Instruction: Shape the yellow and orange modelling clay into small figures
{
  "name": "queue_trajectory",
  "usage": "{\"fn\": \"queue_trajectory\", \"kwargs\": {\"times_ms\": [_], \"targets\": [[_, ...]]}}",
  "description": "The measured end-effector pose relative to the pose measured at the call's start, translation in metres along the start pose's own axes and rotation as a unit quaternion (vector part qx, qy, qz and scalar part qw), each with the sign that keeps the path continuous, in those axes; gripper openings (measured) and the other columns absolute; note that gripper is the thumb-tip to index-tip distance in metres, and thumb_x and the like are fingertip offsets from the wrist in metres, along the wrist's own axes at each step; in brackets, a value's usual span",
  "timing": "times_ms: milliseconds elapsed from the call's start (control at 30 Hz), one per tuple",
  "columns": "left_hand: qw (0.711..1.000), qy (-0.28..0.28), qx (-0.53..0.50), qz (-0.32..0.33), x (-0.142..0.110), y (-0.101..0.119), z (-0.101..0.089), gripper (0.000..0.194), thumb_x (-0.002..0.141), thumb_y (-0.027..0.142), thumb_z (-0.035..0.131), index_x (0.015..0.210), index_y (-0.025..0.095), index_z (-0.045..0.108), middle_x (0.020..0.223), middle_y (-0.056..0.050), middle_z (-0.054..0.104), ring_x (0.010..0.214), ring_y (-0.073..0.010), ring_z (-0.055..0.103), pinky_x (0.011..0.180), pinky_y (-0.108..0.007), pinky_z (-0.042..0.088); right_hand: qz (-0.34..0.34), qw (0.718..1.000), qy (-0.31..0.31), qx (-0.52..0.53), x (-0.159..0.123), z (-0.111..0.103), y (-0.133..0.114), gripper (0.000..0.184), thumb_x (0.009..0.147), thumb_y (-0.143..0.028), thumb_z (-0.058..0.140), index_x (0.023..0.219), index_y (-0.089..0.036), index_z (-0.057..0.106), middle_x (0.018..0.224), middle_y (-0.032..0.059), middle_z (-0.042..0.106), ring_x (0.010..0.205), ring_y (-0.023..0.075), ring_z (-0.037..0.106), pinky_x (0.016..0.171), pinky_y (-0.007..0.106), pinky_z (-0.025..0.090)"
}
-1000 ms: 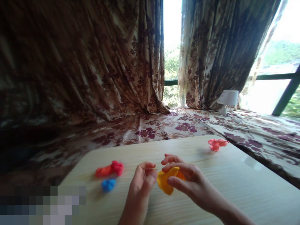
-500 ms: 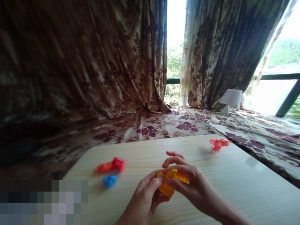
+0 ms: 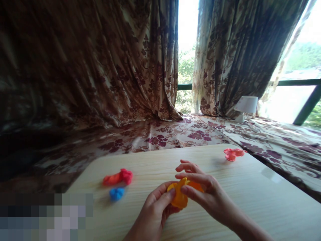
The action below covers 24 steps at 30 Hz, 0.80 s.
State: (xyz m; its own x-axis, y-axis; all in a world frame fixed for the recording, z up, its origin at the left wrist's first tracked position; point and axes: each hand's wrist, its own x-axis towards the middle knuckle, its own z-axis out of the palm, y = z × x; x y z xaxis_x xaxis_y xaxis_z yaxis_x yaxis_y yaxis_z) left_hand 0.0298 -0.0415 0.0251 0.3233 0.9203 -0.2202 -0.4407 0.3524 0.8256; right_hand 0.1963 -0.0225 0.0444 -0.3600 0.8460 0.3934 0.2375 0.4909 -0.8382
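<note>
Above the near middle of the table, my left hand is closed around a lump of yellow modelling clay, its thumb pressed on the front. My right hand pinches the upper right part of this clay between thumb and index finger, its other fingers raised and curved. A thin upright fold stands at the top of the clay, and an orange-yellow portion sticks out to the right, partly behind the right hand. The underside is hidden by the left fingers.
On the pale wooden table, orange and red clay lies at the left beside a blue clay lump. A coral clay shape sits near the far right corner. Beyond are a white lamp and floral curtains.
My right hand has shifted slightly up and right, with its fingers more spread over the yellow clay. The clay's top fold stands more upright. My left hand has barely moved.
</note>
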Motion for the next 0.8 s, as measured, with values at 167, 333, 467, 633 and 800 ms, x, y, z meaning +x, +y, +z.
{"fn": "queue_trajectory", "kwargs": {"times_ms": [167, 333, 467, 633, 800], "targets": [[1.000, -0.018, 0.003, -0.017, 0.000, 0.000, 0.001, 0.035, 0.067, 0.035, 0.070, 0.097, 0.016, 0.068, 0.089, -0.008, 0.067, 0.081, -0.0171, 0.058, 0.069, -0.026, 0.043, -0.009, 1.000, -0.003, 0.026, 0.001, -0.001, -0.004, 0.016, 0.083, -0.033, 0.059, 0.083, -0.022, 0.070, 0.109, 0.0062, 0.057, 0.120, 0.0238, 0.042, 0.103, 0.037, 0.033], [0.996, 0.044, 0.036, 0.062, -0.001, 0.000, 0.007, 0.032, 0.067, 0.034, 0.070, 0.094, 0.017, 0.063, 0.089, -0.007, 0.067, 0.082, -0.0179, 0.059, 0.074, -0.027, 0.043, 0.038, 0.998, 0.029, 0.038, -0.001, 0.003, 0.000, 0.025, 0.080, -0.037, 0.060, 0.099, -0.022, 0.064, 0.124, 0.0087, 0.047, 0.109, 0.0226, 0.052, 0.082, 0.028, 0.050], [0.977, 0.094, 0.108, 0.159, 0.000, -0.004, 0.010, 0.034, 0.064, 0.035, 0.073, 0.087, 0.020, 0.054, 0.071, -0.001, 0.065, 0.072, -0.0168, 0.060, 0.073, -0.028, 0.044, 0.037, 0.999, 0.040, 0.004, -0.001, 0.006, 0.003, 0.020, 0.079, -0.038, 0.061, 0.085, -0.019, 0.066, 0.116, 0.0085, 0.051, 0.103, 0.0220, 0.055, 0.078, 0.027, 0.050], [0.977, 0.091, 0.105, 0.162, 0.002, -0.006, 0.008, 0.049, 0.066, 0.042, 0.070, 0.106, 0.020, 0.051, 0.066, 0.001, 0.061, 0.067, -0.0152, 0.057, 0.067, -0.025, 0.042, 0.026, 0.999, 0.036, 0.017, 0.000, 0.006, 0.002, 0.020, 0.082, -0.036, 0.058, 0.084, -0.019, 0.066, 0.115, 0.0085, 0.052, 0.106, 0.0223, 0.053, 0.084, 0.028, 0.049], [0.977, 0.077, 0.111, 0.165, -0.001, -0.004, 0.010, 0.040, 0.069, 0.040, 0.067, 0.102, 0.019, 0.055, 0.071, -0.001, 0.063, 0.067, -0.0145, 0.057, 0.066, -0.024, 0.042, 0.001, 0.999, 0.035, -0.014, 0.001, 0.009, 0.000, 0.015, 0.080, -0.034, 0.061, 0.081, -0.020, 0.066, 0.109, 0.0074, 0.054, 0.111, 0.0226, 0.049, 0.092, 0.030, 0.044]]}}
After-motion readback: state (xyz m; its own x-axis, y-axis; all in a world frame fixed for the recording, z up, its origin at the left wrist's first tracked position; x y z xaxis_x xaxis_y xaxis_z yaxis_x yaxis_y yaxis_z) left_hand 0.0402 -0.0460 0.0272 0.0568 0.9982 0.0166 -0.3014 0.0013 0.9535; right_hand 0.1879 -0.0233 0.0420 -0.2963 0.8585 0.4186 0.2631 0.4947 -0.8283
